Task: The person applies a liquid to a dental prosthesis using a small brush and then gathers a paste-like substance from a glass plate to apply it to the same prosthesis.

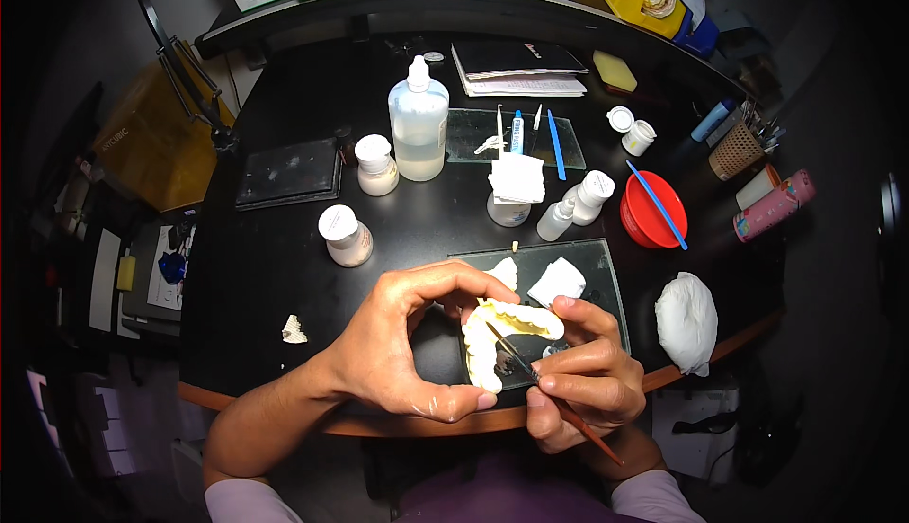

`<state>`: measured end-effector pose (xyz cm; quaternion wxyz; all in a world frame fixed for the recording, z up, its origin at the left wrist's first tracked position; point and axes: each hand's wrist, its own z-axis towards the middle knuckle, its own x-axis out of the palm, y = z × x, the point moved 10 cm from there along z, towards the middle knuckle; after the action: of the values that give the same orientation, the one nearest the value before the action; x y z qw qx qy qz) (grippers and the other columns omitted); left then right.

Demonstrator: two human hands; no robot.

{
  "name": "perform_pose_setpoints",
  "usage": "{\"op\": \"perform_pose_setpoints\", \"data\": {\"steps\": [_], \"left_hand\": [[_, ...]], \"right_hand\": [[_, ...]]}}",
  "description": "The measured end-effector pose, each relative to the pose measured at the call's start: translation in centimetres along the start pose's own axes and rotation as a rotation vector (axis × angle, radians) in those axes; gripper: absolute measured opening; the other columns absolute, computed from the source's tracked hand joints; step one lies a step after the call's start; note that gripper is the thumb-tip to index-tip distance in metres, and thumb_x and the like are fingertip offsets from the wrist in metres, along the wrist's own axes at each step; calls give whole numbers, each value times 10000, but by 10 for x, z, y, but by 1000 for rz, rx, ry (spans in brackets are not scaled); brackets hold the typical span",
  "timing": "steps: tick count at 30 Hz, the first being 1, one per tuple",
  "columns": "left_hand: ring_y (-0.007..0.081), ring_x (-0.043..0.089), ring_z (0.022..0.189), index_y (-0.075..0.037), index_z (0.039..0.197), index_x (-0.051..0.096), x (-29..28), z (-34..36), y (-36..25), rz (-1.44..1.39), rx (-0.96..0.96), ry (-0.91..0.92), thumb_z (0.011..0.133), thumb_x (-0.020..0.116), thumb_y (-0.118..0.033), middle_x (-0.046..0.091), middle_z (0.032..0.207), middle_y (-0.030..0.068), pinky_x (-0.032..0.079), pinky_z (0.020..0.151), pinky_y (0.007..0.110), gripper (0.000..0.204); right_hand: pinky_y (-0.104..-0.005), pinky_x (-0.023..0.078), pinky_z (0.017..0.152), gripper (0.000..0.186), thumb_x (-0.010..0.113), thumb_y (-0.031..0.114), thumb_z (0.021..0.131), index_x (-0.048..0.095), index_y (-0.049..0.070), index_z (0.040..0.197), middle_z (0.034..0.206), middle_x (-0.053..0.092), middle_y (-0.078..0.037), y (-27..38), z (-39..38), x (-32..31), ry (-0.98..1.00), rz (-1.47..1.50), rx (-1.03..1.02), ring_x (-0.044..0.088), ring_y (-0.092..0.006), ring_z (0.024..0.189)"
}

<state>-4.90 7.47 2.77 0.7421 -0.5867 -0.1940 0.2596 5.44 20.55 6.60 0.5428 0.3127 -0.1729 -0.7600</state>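
Note:
Near the front edge of the desk, my left hand (pixel 393 348) grips a pale yellow dental arch model (pixel 484 351), with the thumb at its near end and the fingers at its far side. My right hand (pixel 597 383) pinches a thin paintbrush (pixel 585 434) with a red-brown handle. Its dark tip points into the inner curve of the arch; whether it touches the surface is hard to tell. The right index fingertip lies close to the arch's right end. Beneath both hands is a glass plate (pixel 598 282), bearing a folded white tissue (pixel 558 283) and a pale tooth-like piece (pixel 503 273), partly hidden.
Beyond the plate stand a large clear dropper bottle (pixel 418 130), white-lidded jars (pixel 346 236), and a small dropper bottle (pixel 556 221). To the right are a red bowl (pixel 647 215) with a blue stick across it and a white cloth bundle (pixel 687 322). A broken pale fragment (pixel 294 330) lies left.

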Motion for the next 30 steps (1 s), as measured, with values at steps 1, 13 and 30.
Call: {"op": "perform_pose_setpoints", "data": {"steps": [1, 13, 30], "left_hand": [[257, 637, 1176, 92, 1257, 648, 0, 0, 0, 0, 1, -1, 596, 929, -211, 659, 1243, 176, 458, 1082, 395, 780], [266, 653, 1134, 99, 1206, 671, -1, 1, -5, 32, 43, 7, 589, 907, -253, 683, 1197, 192, 474, 1053, 388, 748], [264, 658, 1080, 98, 1177, 683, -1, 2, -9, 97, 82, 19, 574, 894, -285, 686, 1161, 190, 487, 1007, 375, 745]], "right_hand": [[-498, 563, 1086, 240, 771, -14, 819, 704, 70, 1034, 981, 720, -77, 0, -1, 1, 5, 2, -3, 616, -407, 1280], [-404, 630, 991, 212, 853, 109, 843, 744, 105, 1025, 984, 750, -37, 10, -7, 0, -2, -151, -97, 629, -314, 1200], [-419, 659, 952, 220, 852, 135, 858, 743, 128, 1049, 979, 748, -25, 11, -6, 2, 14, -167, -105, 615, -284, 1176]]}}
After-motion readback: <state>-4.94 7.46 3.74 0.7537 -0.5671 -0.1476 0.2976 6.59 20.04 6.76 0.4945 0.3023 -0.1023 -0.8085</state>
